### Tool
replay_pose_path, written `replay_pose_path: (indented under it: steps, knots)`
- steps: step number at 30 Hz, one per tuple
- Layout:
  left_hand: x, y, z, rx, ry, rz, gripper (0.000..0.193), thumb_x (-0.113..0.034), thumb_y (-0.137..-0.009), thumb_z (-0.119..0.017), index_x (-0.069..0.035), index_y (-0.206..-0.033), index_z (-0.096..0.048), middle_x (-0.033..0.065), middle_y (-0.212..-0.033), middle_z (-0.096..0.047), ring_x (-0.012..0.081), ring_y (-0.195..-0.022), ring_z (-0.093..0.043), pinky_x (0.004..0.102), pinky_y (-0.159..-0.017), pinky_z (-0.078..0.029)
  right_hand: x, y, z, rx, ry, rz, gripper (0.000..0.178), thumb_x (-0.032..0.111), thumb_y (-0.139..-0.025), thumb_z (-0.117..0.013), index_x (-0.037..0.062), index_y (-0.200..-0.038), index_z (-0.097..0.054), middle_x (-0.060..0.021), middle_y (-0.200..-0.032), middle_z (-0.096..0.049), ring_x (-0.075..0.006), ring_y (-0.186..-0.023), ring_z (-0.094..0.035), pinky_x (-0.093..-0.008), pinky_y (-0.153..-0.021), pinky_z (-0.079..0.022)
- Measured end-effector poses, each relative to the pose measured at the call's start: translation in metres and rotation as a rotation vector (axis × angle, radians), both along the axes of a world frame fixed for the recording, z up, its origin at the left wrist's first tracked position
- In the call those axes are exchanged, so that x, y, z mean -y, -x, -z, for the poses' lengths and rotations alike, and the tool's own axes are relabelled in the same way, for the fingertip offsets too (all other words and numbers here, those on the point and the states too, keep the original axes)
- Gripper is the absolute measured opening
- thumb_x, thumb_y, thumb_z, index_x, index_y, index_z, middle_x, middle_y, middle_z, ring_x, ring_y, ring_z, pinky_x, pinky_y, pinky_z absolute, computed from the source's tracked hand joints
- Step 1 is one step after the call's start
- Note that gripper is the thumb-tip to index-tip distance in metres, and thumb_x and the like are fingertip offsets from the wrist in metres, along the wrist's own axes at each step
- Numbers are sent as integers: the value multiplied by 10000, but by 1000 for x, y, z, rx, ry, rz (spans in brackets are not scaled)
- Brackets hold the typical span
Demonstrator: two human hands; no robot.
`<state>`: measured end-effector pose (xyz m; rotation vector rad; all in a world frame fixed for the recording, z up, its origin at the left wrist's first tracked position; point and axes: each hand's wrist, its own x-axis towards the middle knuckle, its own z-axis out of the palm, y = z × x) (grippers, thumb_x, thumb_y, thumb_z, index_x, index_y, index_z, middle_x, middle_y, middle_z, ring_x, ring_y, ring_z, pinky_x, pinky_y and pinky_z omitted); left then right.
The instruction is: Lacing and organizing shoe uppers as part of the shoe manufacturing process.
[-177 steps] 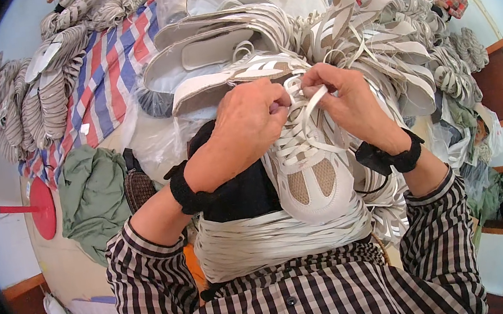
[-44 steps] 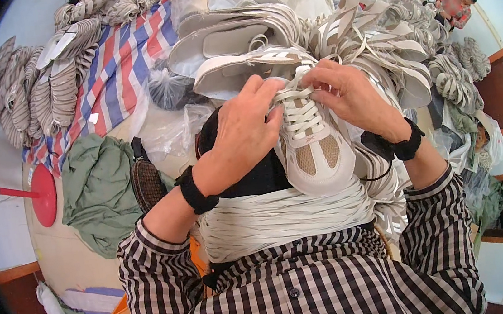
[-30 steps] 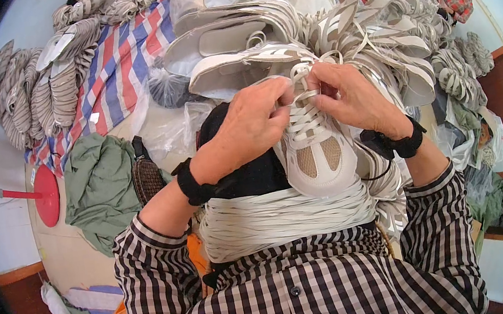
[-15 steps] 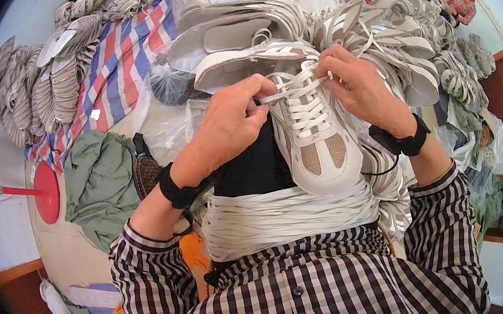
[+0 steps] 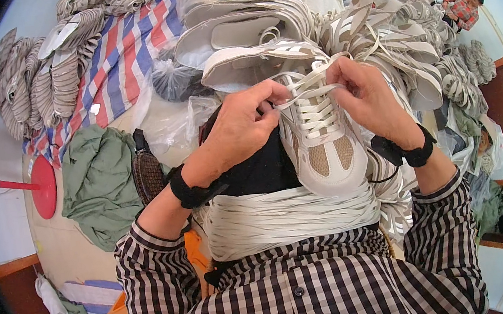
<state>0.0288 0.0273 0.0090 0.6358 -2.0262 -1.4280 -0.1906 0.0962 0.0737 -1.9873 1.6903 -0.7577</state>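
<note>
A white sneaker upper with beige mesh at the toe [image 5: 333, 179] lies over my lap, toe toward me. White lace is threaded crosswise through its eyelets. My left hand [image 5: 241, 127] pinches one stretch of the shoelace [image 5: 308, 94] at the shoe's left side, fingers closed. My right hand [image 5: 369, 95] is closed on the lace at the other side, beside the upper eyelets. The lace runs between the hands across the tongue. Both fingertips are partly hidden. A thick bundle of white laces [image 5: 290, 218] lies across my lap, just below the toe.
Unlaced shoe uppers [image 5: 249, 32] are stacked beyond the sneaker, with more piled at right [image 5: 401, 44]. Tied bundles of uppers [image 5: 58, 67] rest at far left by a striped sheet [image 5: 121, 66]. Green cloth [image 5: 101, 182] lies left. Another person [image 5: 464, 10] is at far right.
Both hands and the sneaker have shifted slightly to the right in the picture. The lace stays pinched in both hands.
</note>
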Motion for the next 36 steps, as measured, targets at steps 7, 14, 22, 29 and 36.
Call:
replay_pose_path:
  steps: [7, 14, 22, 29, 36]
  knots:
    - [12, 9, -2, -128, -58, -90, 241, 49, -827, -511, -6, -1054, -573, 24, -863, -602, 57, -679, -532, 200, -614, -457, -8, 0, -6, -108, 61, -75, 149, 32, -771, -575, 5, -915, -546, -108, -634, -526, -171, -539, -486, -310, -522, -394]
    - [19, 15, -2, 97, -21, -156, 142, -47, -827, -564, -1, -950, -619, -6, -791, -588, 52, -649, -509, 200, -580, -416, 14, 11, -7, 146, 17, 50, 181, 65, -822, -599, 17, -997, -618, -51, -801, -606, -128, -633, -519, -271, -590, -432]
    - [27, 27, -7, 132, 112, -65, 150, -114, -777, -620, 4, -867, -623, 17, -720, -581, 80, -657, -510, 233, -609, -422, 31, 12, 0, -103, -2, -176, 113, 70, -787, -603, 9, -875, -564, -120, -797, -548, -249, -695, -566, -345, -643, -460]
    - [24, 32, -4, 105, 127, -121, 178, -123, -758, -635, -5, -888, -608, 61, -762, -593, 135, -648, -522, 286, -624, -443, 28, 12, 0, -35, -32, -238, 130, 78, -792, -607, -3, -826, -511, -106, -728, -504, -200, -633, -512, -337, -592, -425]
    - [24, 34, -2, 137, 354, -98, 211, -145, -748, -651, -12, -906, -607, 101, -792, -598, 196, -672, -552, 320, -640, -462, 22, 3, -9, -159, 9, -239, 136, 93, -795, -610, 3, -838, -518, -119, -658, -505, -262, -588, -502, -354, -572, -418]
